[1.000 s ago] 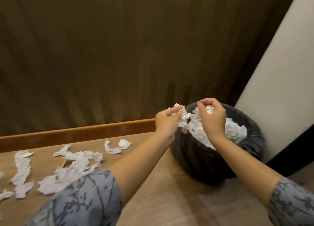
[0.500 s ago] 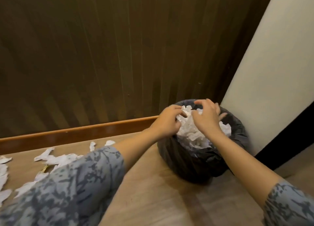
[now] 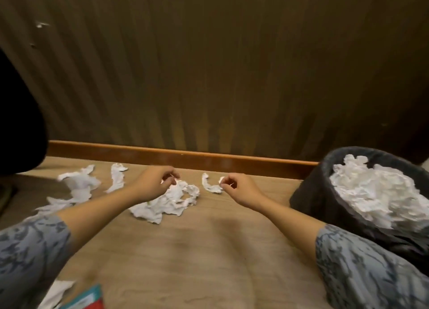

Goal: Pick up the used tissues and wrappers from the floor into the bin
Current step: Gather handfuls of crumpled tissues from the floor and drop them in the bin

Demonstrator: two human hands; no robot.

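Both our hands have left the bin (image 3: 311,197) and swung out over the floor (image 3: 185,250). That bin, heaped with tissue, stands at the floor's right edge. Our left hand (image 3: 154,184) pinches the big crumpled tissue pile (image 3: 167,204) by the skirting; our right hand (image 3: 239,188) nips a curled tissue strip (image 3: 209,186), fingers together.

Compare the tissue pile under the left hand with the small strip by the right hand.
The tissue pile is large and sprawling; the small strip is thin and curved. The pile lies under the left hand, the strip just left of the right hand. Both are crumpled white tissue on the floor.
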